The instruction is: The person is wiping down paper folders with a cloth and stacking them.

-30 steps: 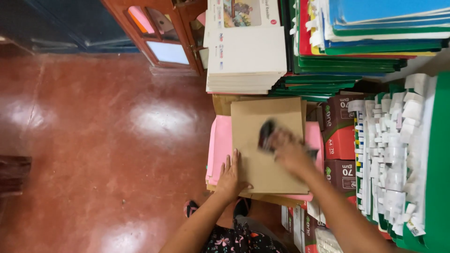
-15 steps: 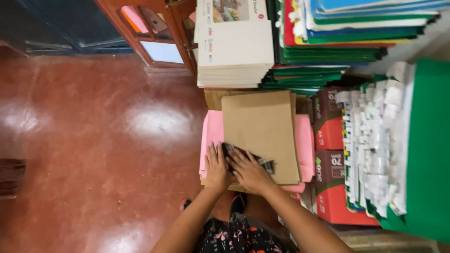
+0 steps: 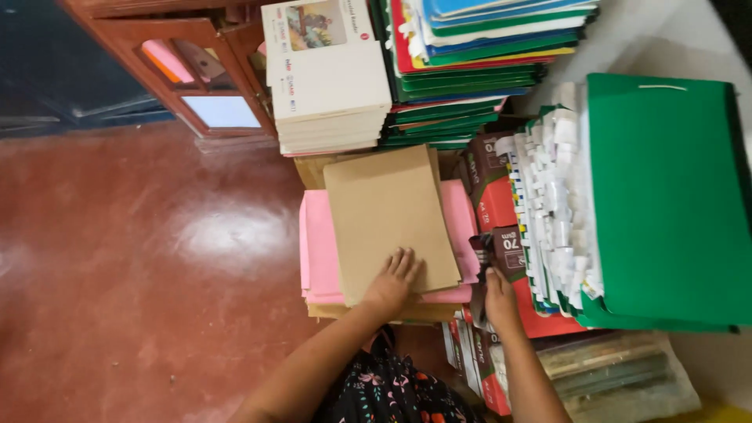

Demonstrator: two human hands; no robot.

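Flat, left hand (image 3: 389,287) presses smooth rectangular brown card (image 3: 388,215) atop pink paper (image 3: 319,247).

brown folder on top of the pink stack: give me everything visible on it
The brown folder is a plain, flat rectangle that looks like kraft card, unmarked and uncreased. It lies face up, turned slightly askew, on the pink stack, whose edges show at its left and right. The left hand rests palm down on its near edge, fingers spread. Its far edge reaches toward the pile of white books. The right hand is off it, at the red paper boxes, with a dark cloth.
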